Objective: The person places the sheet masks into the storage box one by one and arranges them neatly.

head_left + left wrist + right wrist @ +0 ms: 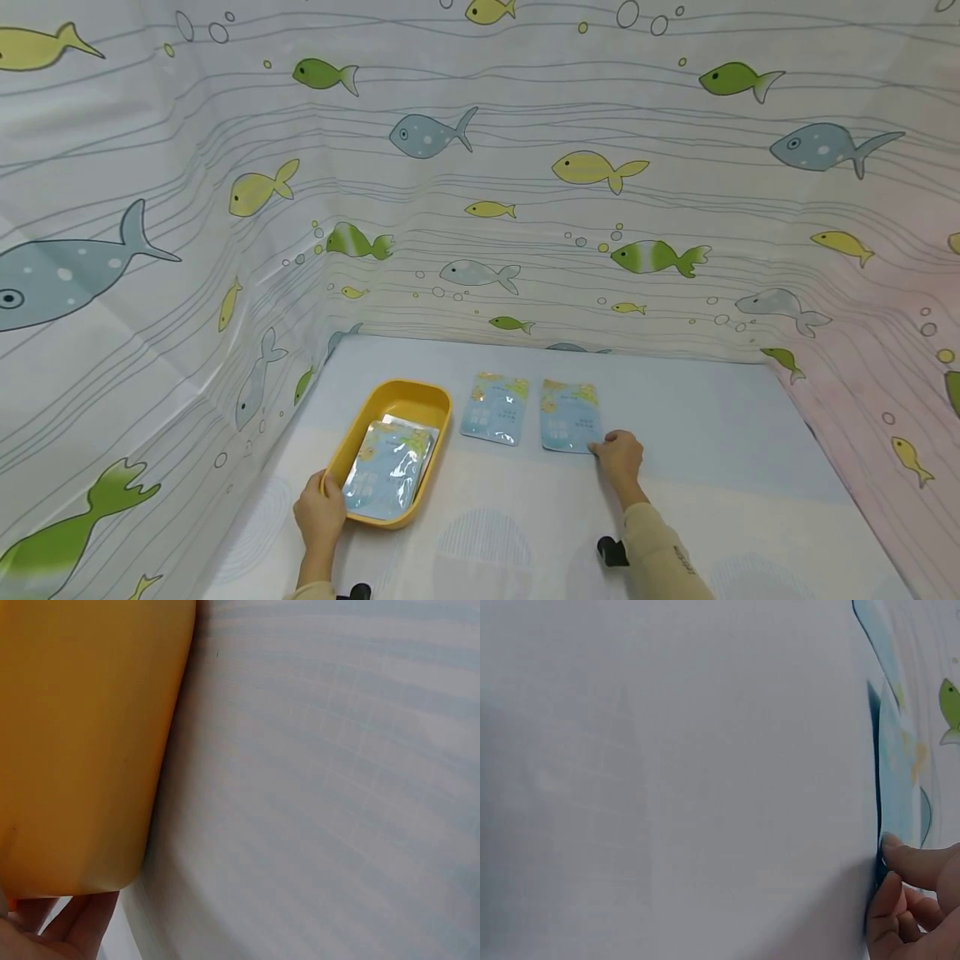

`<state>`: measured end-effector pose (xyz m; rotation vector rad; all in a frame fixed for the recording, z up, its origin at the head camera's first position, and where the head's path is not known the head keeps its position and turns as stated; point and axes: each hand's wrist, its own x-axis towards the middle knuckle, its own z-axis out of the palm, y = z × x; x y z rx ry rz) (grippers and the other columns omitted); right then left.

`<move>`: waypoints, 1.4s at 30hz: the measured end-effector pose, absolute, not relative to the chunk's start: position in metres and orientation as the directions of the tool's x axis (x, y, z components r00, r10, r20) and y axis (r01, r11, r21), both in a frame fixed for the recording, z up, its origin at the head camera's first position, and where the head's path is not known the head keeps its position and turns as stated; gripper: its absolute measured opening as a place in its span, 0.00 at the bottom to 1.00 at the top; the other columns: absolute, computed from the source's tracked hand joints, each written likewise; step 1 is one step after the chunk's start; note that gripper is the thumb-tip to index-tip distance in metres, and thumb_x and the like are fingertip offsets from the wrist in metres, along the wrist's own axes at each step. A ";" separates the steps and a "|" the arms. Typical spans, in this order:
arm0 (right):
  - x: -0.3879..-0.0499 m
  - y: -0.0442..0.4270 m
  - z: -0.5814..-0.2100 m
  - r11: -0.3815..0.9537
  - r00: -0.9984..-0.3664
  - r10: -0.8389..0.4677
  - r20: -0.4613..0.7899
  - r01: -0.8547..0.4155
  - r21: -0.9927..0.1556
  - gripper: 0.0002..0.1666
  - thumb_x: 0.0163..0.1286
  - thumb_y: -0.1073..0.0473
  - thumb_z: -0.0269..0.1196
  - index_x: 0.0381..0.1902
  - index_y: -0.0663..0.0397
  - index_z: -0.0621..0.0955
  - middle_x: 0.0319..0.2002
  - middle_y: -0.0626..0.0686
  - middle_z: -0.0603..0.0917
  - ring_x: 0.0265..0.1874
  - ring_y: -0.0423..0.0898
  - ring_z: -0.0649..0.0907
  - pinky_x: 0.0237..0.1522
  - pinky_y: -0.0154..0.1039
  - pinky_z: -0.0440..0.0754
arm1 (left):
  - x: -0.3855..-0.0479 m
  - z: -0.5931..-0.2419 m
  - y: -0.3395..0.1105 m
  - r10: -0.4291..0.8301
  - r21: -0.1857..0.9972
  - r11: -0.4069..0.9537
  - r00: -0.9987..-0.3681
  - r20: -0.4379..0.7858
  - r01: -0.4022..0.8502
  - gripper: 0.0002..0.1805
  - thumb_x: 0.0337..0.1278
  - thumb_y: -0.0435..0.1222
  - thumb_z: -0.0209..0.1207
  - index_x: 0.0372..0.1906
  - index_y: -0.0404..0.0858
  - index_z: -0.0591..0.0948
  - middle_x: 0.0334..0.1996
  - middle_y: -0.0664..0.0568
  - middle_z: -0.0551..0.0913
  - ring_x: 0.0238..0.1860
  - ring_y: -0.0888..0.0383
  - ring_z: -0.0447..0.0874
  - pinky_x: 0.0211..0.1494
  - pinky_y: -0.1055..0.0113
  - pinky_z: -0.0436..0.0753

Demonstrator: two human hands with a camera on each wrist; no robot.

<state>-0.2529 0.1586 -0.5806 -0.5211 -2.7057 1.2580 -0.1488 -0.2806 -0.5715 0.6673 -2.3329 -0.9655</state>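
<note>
My left hand (319, 510) grips the near-left rim of a yellow oblong plastic tub (412, 390). Inside the tub lie light-blue flat packets (386, 468), stacked and overlapping; how many cannot be told. In the left wrist view the tub's outer wall (82, 750) fills the left side, with my fingers (94, 922) at its lower end. My right hand (621, 458) pinches the near-right corner of a similar light-blue packet (570, 417) on the table. In the right wrist view, thumb and forefinger hold that packet's edge (894, 780), which is slightly raised.
Another light-blue packet (495, 408) lies flat between the tub and the held packet. All rest on a pale, patterned table (705, 425). Fish-printed sheeting (525, 242) stands at the back and both sides. Black wrist-camera parts (612, 551) show near the sleeves.
</note>
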 end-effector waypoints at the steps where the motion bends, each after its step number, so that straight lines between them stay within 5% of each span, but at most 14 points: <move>1: -0.253 0.159 -0.581 0.588 -0.934 0.355 -0.051 0.265 -0.764 0.18 0.53 0.66 0.69 0.38 0.77 0.79 0.37 0.71 0.81 0.40 0.65 0.81 0.41 0.54 0.77 | -0.149 -0.572 -0.281 -0.611 0.744 0.625 -0.742 0.276 -0.238 0.15 0.62 0.28 0.46 0.45 0.19 0.76 0.41 0.23 0.78 0.42 0.25 0.75 0.45 0.39 0.71; 7: -0.253 0.168 -0.580 0.504 -0.925 0.342 -0.167 0.330 -0.798 0.16 0.56 0.66 0.65 0.39 0.77 0.79 0.36 0.71 0.82 0.32 0.58 0.83 0.34 0.45 0.80 | -0.149 -0.571 -0.280 -0.607 0.739 0.630 -0.745 0.277 -0.238 0.15 0.62 0.28 0.45 0.44 0.18 0.75 0.41 0.23 0.78 0.42 0.25 0.75 0.46 0.39 0.71; 12: -0.252 0.176 -0.577 0.247 -0.908 0.249 -0.338 0.397 -0.884 0.24 0.56 0.72 0.62 0.49 0.83 0.72 0.32 0.67 0.81 0.17 0.39 0.80 0.25 0.33 0.80 | -0.149 -0.573 -0.281 -0.610 0.740 0.631 -0.739 0.286 -0.234 0.15 0.62 0.28 0.46 0.44 0.18 0.76 0.40 0.23 0.78 0.42 0.26 0.75 0.45 0.39 0.72; 19: -0.242 0.180 -0.571 0.041 -0.892 0.141 -0.429 0.438 -0.898 0.28 0.58 0.76 0.60 0.55 0.84 0.66 0.29 0.60 0.80 0.19 0.41 0.81 0.27 0.34 0.81 | -0.149 -0.577 -0.283 -0.604 0.729 0.653 -0.721 0.339 -0.204 0.14 0.59 0.28 0.47 0.42 0.19 0.77 0.37 0.24 0.79 0.38 0.25 0.76 0.42 0.38 0.72; 42: -0.223 0.164 -0.542 -0.083 -0.935 0.135 -0.329 0.320 -0.944 0.26 0.60 0.76 0.57 0.57 0.80 0.67 0.25 0.55 0.82 0.20 0.40 0.83 0.29 0.32 0.82 | -0.150 -0.577 -0.282 -0.599 0.729 0.657 -0.719 0.353 -0.190 0.14 0.59 0.28 0.47 0.41 0.20 0.77 0.36 0.25 0.80 0.37 0.25 0.76 0.41 0.38 0.71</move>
